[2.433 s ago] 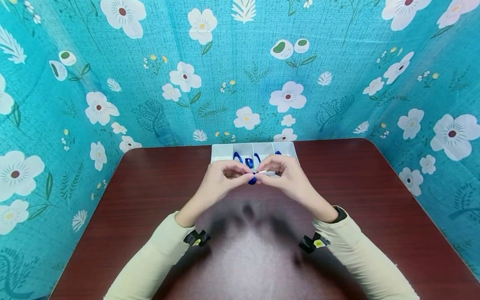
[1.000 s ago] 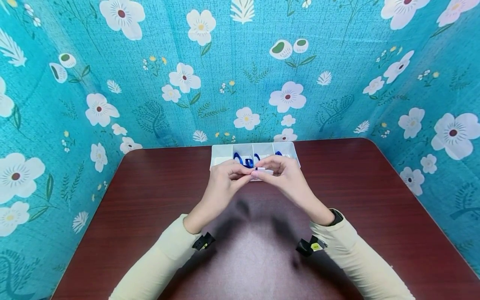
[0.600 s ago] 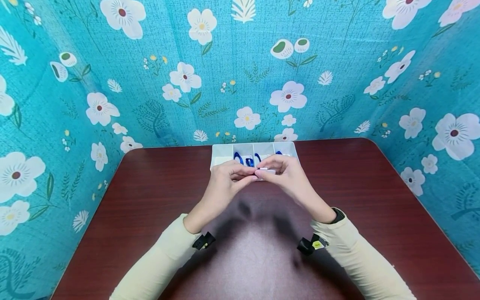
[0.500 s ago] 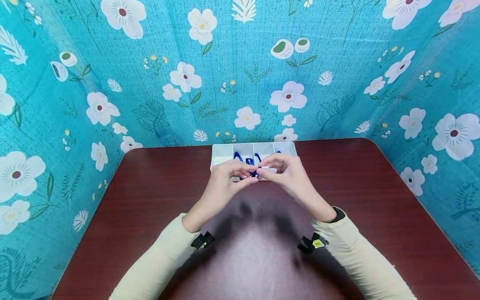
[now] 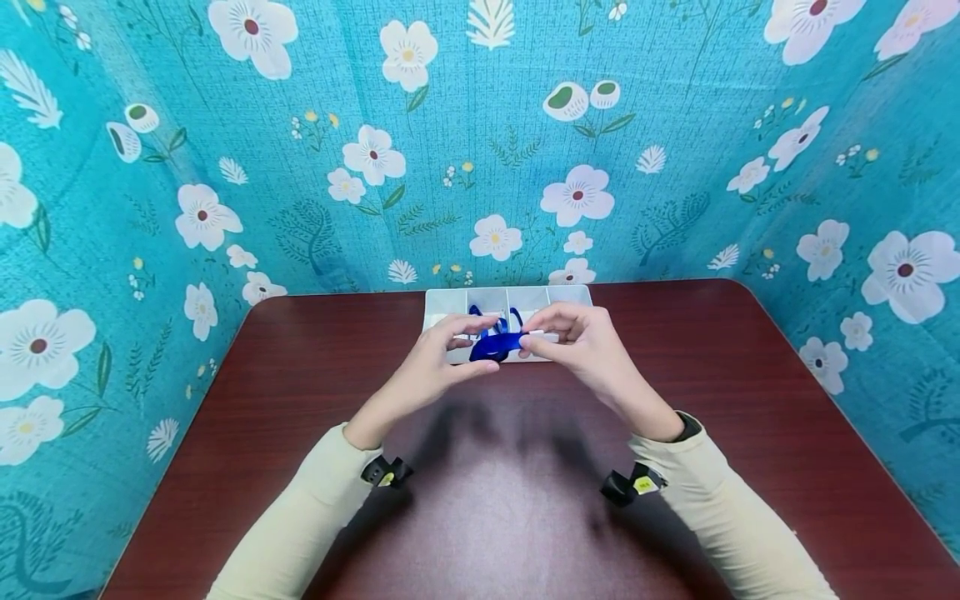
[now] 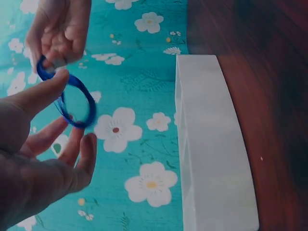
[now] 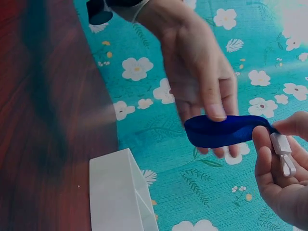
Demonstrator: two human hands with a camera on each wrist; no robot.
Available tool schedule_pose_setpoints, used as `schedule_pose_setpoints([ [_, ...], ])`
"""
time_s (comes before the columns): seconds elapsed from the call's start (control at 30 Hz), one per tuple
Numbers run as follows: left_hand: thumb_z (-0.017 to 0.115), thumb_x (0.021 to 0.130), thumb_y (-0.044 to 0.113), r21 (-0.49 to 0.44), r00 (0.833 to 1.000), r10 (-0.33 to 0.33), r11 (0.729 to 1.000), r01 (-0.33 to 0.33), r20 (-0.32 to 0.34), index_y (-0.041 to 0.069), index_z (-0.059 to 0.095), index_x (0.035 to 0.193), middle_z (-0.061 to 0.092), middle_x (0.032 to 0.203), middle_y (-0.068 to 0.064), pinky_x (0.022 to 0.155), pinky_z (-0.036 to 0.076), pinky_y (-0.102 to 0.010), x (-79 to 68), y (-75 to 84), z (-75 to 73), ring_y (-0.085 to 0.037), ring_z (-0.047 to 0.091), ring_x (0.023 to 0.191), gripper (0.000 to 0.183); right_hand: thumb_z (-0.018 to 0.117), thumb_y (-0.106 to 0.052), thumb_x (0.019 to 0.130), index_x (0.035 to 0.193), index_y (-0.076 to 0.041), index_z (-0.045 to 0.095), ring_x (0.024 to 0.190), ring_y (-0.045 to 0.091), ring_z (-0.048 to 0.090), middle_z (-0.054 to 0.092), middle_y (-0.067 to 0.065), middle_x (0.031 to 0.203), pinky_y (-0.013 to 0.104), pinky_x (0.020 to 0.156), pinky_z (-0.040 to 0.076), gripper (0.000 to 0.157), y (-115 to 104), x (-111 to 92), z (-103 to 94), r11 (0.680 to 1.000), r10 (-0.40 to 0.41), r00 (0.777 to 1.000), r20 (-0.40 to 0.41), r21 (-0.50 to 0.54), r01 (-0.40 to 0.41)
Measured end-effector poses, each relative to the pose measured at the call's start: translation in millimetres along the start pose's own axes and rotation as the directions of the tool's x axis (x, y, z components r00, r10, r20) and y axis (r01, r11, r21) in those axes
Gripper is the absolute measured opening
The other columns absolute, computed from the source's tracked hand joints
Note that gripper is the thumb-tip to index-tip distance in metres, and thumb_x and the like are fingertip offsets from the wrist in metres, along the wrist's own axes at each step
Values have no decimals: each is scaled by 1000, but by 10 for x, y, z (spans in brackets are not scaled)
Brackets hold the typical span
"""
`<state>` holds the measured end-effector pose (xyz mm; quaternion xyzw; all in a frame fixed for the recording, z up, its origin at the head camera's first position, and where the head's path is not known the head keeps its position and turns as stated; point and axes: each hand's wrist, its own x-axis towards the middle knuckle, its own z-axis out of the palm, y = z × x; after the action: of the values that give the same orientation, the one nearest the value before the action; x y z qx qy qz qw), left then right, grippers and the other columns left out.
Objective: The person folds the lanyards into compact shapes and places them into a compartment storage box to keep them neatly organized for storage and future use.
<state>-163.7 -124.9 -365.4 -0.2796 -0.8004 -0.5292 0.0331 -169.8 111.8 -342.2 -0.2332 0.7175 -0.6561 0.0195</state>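
Note:
A short loop of flat blue lanyard strap (image 5: pixel 497 345) stretches leftward from my right hand (image 5: pixel 576 343), over the front of the white tray. My right hand pinches the strap at its end, where a white plastic clip with a small hook (image 7: pixel 285 154) lies against the fingers in the right wrist view. My left hand (image 5: pixel 429 360) is spread, thumb below and fingers above the loop. Seen from the left wrist, the blue loop (image 6: pixel 89 106) stands as an oval between the left thumb and the other fingers, which reach its edge.
The white divided tray (image 5: pixel 487 295) stands at the table's back edge with more blue straps (image 5: pixel 516 317) in its compartments. Behind it hangs a turquoise flowered cloth (image 5: pixel 450 133). Dark red-brown table (image 5: pixel 300 358) surrounds the tray's front and sides.
The two hands' fingertips were close together over the strap's clip end. My left fingers have since spread and moved slightly left, and the blue loop now shows at length between the hands.

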Motion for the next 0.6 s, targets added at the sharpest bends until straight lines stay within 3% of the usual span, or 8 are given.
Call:
schedule_pose_setpoints([
  [0.23, 75, 90, 5, -126, 995, -61, 989, 71, 82, -1, 64, 126, 68, 118, -11, 95, 52, -37, -13, -76, -47, -22, 66, 104, 38, 76, 0, 86, 98, 4, 69, 76, 29, 72, 74, 11, 84, 34, 73, 60, 14, -70, -26, -14, 997, -3, 1000, 6, 72, 2],
  [0.47, 73, 90, 1, -222, 991, -111, 967, 124, 68, -6, 69, 113, 72, 102, -13, 78, 58, -32, -26, -90, -70, -21, 70, 88, 24, 75, 2, 87, 96, 0, 70, 75, 26, 72, 74, 10, 85, 38, 75, 60, 11, -87, -47, -67, 992, 8, 1000, 4, 126, -9],
  [0.6, 73, 90, 2, -212, 993, -106, 970, 115, 50, -6, 71, 111, 73, 100, -13, 77, 59, -40, -26, -91, -88, -20, 71, 85, 23, 74, 2, 87, 97, 1, 70, 75, 28, 71, 74, 11, 85, 38, 75, 60, 11, -67, -57, -105, 992, 15, 1000, -10, 126, -14],
])
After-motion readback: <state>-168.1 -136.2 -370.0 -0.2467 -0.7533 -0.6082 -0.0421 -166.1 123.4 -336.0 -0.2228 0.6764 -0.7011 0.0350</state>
